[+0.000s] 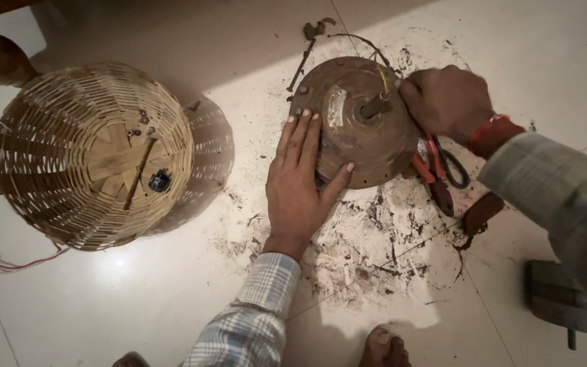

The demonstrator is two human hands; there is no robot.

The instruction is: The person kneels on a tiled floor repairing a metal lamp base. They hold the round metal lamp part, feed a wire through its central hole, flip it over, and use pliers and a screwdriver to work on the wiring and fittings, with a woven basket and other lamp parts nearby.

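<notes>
A rusty round motor housing (361,126) lies flat on the dusty floor tiles (137,299), its short shaft (377,105) pointing up towards the camera. The left hand (300,187) presses spread fingers on its near-left rim; the right hand (446,102) is curled at its right edge, what it grips hidden. Red-handled pliers (436,170) lie just right; a wicker basket (90,156) sits well left

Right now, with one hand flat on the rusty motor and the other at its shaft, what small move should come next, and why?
Probably keep the left hand pressing the motor down while the right hand works at the shaft. The round housing lies on a smooth floor covered with dirt, so it could slip or turn. The pliers lie close by if fingers fail.
</notes>
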